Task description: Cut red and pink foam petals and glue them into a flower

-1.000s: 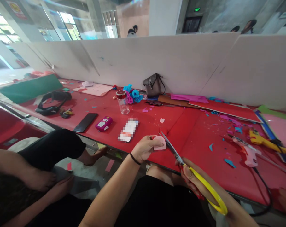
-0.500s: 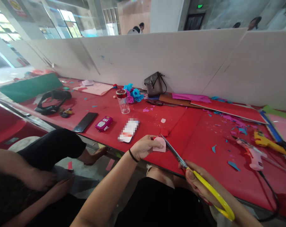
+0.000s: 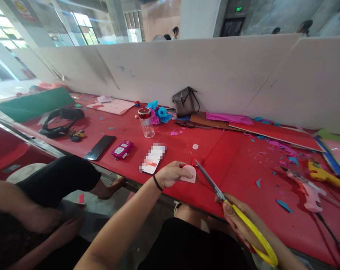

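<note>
Between its thumb and fingers my left hand (image 3: pixel 171 175) pinches a small pale pink piece of paper (image 3: pixel 188 174) with a rounded top and a straight lower edge. Yellow-handled scissors (image 3: pixel 213 183) are in my right hand (image 3: pixel 235 213), its fingers in and around the handles. The blades point up and left, just right of the pink paper and apart from it. Behind the blade tip, red paper (image 3: pixel 202 158) lies on the red table. A small pale pink cut piece (image 3: pixel 195 146) rests a little farther back.
The red table (image 3: pixel 243 202) holds a phone (image 3: pixel 154 157), a purple case (image 3: pixel 122 150), a clear jar (image 3: pixel 148 125), paper flowers (image 3: pixel 161 112), a bag (image 3: pixel 185 102) and glue guns (image 3: pixel 306 189) at right. A co-worker's arms (image 3: pixel 43 219) are at left.
The scissors have come away from the pink paper, their tip now clear to its right. My left hand still pinches the paper. The view has shifted slightly.
</note>
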Available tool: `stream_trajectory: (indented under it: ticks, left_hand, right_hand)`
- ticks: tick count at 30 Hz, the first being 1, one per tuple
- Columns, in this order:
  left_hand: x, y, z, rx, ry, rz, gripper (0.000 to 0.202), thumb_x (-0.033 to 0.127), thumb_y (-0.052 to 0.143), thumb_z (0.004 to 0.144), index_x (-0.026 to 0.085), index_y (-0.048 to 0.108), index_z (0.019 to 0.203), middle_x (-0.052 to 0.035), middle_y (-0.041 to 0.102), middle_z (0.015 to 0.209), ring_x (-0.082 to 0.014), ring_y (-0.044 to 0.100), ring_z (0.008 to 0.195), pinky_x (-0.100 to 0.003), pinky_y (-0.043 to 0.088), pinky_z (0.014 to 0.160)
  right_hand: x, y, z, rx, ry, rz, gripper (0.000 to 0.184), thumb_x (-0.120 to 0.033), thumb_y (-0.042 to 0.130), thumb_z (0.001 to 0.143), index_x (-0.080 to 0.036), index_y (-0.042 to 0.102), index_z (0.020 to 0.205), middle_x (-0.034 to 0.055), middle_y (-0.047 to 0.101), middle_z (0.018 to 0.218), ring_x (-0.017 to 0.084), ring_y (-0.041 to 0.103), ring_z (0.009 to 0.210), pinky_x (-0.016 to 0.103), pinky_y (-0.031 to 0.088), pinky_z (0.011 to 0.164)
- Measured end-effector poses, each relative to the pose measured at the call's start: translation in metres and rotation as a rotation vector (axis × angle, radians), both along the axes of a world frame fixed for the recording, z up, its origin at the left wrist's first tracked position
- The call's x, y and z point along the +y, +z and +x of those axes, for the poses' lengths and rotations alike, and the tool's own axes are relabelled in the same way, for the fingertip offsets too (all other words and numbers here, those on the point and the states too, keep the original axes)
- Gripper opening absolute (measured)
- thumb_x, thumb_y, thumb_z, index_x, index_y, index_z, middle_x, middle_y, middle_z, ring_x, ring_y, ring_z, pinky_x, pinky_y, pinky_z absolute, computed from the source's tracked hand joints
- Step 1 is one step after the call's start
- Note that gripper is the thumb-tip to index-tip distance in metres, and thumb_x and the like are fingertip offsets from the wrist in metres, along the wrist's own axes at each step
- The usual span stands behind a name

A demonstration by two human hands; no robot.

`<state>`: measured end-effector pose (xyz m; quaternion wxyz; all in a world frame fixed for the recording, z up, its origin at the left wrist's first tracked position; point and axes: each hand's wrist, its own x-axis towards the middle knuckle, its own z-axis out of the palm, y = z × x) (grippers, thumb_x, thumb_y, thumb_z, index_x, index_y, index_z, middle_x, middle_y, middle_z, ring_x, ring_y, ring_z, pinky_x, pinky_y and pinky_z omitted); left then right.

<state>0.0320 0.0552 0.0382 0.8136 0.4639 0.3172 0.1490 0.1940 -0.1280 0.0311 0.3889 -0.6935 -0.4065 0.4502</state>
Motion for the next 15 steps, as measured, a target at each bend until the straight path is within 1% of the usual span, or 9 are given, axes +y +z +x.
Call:
stream_trajectory:
  ticks: [1, 3, 5, 8, 10, 12, 13, 14, 15]
  left_hand:
    - [0.001, 0.000, 0.001, 0.042, 0.000, 0.044, 0.020, 0.014, 0.072, 0.044, 0.010, 0.066, 0.061, -0.0025, 0.064, 0.060, -0.0149, 0.061, 0.064, -0.028, 0.046, 0.072]
    - [0.002, -0.001, 0.003, 0.147, -0.018, 0.174, 0.017, 0.017, 0.070, 0.045, 0.012, 0.065, 0.060, 0.0006, 0.061, 0.058, -0.0125, 0.056, 0.062, -0.025, 0.041, 0.064]
    - [0.002, 0.001, 0.006, 0.243, -0.066, 0.324, 0.014, 0.018, 0.068, 0.048, 0.013, 0.064, 0.060, 0.0033, 0.056, 0.056, -0.0107, 0.050, 0.059, -0.024, 0.035, 0.058]
    - [0.001, 0.008, 0.009, 0.327, -0.182, 0.509, 0.008, 0.018, 0.064, 0.051, 0.014, 0.059, 0.056, 0.0063, 0.047, 0.052, -0.0088, 0.042, 0.055, -0.024, 0.027, 0.054]
    - [0.001, 0.014, 0.009, 0.351, -0.269, 0.598, 0.009, 0.018, 0.063, 0.052, 0.015, 0.055, 0.052, 0.0074, 0.041, 0.050, -0.0077, 0.037, 0.052, -0.024, 0.023, 0.052]
    - [0.000, 0.019, 0.008, 0.363, -0.317, 0.659, 0.014, 0.017, 0.064, 0.053, 0.015, 0.051, 0.049, 0.0082, 0.036, 0.048, -0.0068, 0.032, 0.051, -0.025, 0.021, 0.051]
    - [-0.002, 0.021, 0.006, 0.359, -0.310, 0.666, 0.015, 0.017, 0.065, 0.053, 0.015, 0.051, 0.048, 0.0083, 0.036, 0.048, -0.0067, 0.032, 0.051, -0.025, 0.021, 0.051]
    - [-0.005, 0.021, 0.005, 0.341, -0.276, 0.649, 0.015, 0.017, 0.066, 0.053, 0.015, 0.052, 0.049, 0.0083, 0.037, 0.048, -0.0067, 0.033, 0.051, -0.025, 0.023, 0.052]
    - [-0.009, 0.020, 0.003, 0.302, -0.211, 0.601, 0.015, 0.018, 0.068, 0.053, 0.015, 0.054, 0.052, 0.0078, 0.041, 0.050, -0.0070, 0.036, 0.052, -0.024, 0.026, 0.053]
  right_hand:
    - [0.006, 0.002, 0.001, 0.024, -0.046, -0.004, 0.056, -0.071, 0.047, 0.078, -0.021, 0.057, 0.100, -0.0105, 0.031, 0.049, 0.007, 0.027, 0.034, 0.020, 0.023, 0.032]
    - [0.022, 0.009, 0.001, 0.045, -0.136, 0.018, 0.058, -0.069, 0.058, 0.071, -0.021, 0.054, 0.103, -0.0103, 0.040, 0.051, 0.007, 0.033, 0.034, 0.019, 0.027, 0.032]
    - [0.042, 0.016, -0.001, 0.033, -0.199, 0.091, 0.064, -0.063, 0.070, 0.060, -0.022, 0.051, 0.105, -0.0102, 0.049, 0.053, 0.007, 0.035, 0.032, 0.020, 0.029, 0.031]
    - [0.070, 0.022, -0.009, 0.093, -0.185, 0.173, 0.065, -0.053, 0.076, 0.055, -0.023, 0.048, 0.105, -0.0096, 0.055, 0.056, 0.008, 0.040, 0.035, 0.020, 0.030, 0.034]
    - [0.081, 0.021, -0.015, 0.138, -0.167, 0.208, 0.064, -0.049, 0.078, 0.052, -0.022, 0.049, 0.103, -0.0090, 0.056, 0.056, 0.008, 0.042, 0.038, 0.020, 0.030, 0.036]
    - [0.084, 0.020, -0.022, 0.170, -0.157, 0.240, 0.062, -0.045, 0.079, 0.051, -0.022, 0.050, 0.100, -0.0093, 0.055, 0.054, 0.009, 0.044, 0.040, 0.020, 0.031, 0.038]
    - [0.083, 0.019, -0.025, 0.186, -0.162, 0.257, 0.059, -0.043, 0.079, 0.052, -0.022, 0.050, 0.099, -0.0096, 0.054, 0.054, 0.009, 0.044, 0.041, 0.021, 0.032, 0.038]
    - [0.081, 0.018, -0.028, 0.201, -0.182, 0.278, 0.057, -0.042, 0.079, 0.054, -0.022, 0.050, 0.099, -0.0097, 0.053, 0.055, 0.009, 0.044, 0.041, 0.021, 0.032, 0.039]
    - [0.079, 0.017, -0.031, 0.218, -0.210, 0.297, 0.055, -0.041, 0.078, 0.056, -0.022, 0.050, 0.100, -0.0094, 0.053, 0.056, 0.009, 0.043, 0.040, 0.021, 0.031, 0.038]
